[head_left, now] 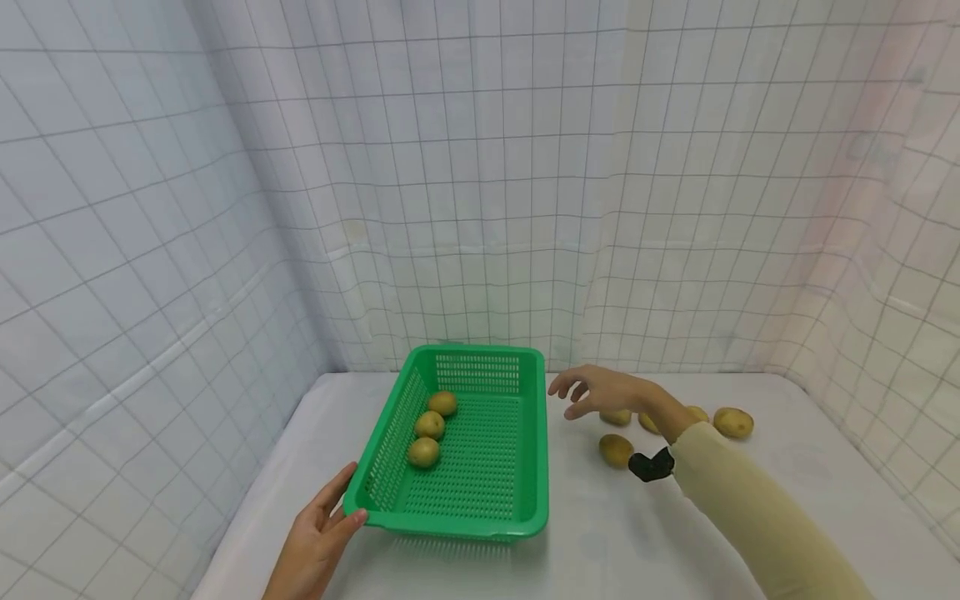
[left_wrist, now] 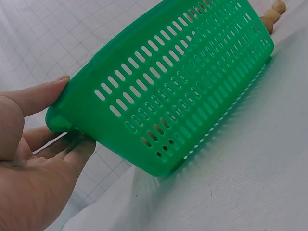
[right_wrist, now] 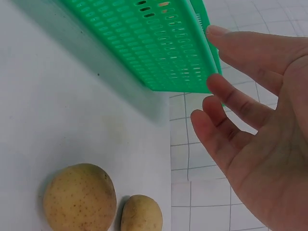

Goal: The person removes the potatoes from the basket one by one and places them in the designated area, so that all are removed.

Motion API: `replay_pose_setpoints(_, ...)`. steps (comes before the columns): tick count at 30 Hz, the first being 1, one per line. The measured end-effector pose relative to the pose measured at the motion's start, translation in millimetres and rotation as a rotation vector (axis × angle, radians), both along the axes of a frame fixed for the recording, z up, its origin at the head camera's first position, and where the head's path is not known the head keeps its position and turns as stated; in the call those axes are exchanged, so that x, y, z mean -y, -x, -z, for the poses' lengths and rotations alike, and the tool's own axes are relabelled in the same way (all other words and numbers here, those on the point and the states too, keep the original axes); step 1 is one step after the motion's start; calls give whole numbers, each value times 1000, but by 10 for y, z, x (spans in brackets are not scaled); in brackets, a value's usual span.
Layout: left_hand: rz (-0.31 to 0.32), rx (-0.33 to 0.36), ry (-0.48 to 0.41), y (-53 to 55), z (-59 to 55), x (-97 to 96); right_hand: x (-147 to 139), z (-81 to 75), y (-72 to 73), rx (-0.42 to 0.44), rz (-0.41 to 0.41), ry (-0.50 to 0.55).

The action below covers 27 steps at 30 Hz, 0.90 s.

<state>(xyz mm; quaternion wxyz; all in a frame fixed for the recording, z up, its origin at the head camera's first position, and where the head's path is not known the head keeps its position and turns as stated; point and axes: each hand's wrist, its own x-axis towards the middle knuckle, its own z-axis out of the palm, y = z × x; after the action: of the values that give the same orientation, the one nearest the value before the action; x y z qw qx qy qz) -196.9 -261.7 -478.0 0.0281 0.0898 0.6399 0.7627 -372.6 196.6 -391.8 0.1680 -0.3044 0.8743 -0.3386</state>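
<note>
A green plastic basket [head_left: 480, 525] with slotted walls stands on the white table, three potatoes [head_left: 430, 425] lying along its left side. My left hand [head_left: 315, 533] grips the basket's near left corner; in the left wrist view, the thumb [left_wrist: 43, 96] lies on the rim and the other fingers are bent beneath it. Just beyond the basket's right rim, my right hand [head_left: 603, 390] hovers with loosely bent, spread fingers and nothing held. Below and beside it, a potato [head_left: 617, 451] rests on the table, with several others behind, partly hidden by the right hand and forearm.
The rightmost loose potato [head_left: 733, 422] lies past my right forearm. White cloth with a grid pattern [head_left: 480, 208] hangs behind the table [head_left: 600, 542] and along both sides. A dark device [head_left: 651, 465] sits at my right wrist.
</note>
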Motion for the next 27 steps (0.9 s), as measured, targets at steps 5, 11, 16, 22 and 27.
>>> replay_pose_setpoints(5,9,-4,-2,-8,-8,3,121,-30,22,22,-6,10)
replay_pose_setpoints(11,7,0,-5,-10,-8,15,272,-75,53,44,-22,33)
replay_pose_setpoints(16,1,6,0,-7,-4,21,386,-150,91,27,-61,39)
replay_pose_setpoints(22,-6,12,1,-12,4,25,530,-266,121,-1,-90,15)
replay_pose_setpoints(27,1,8,-10,-1,-1,16,626,-307,158,-13,-105,7)
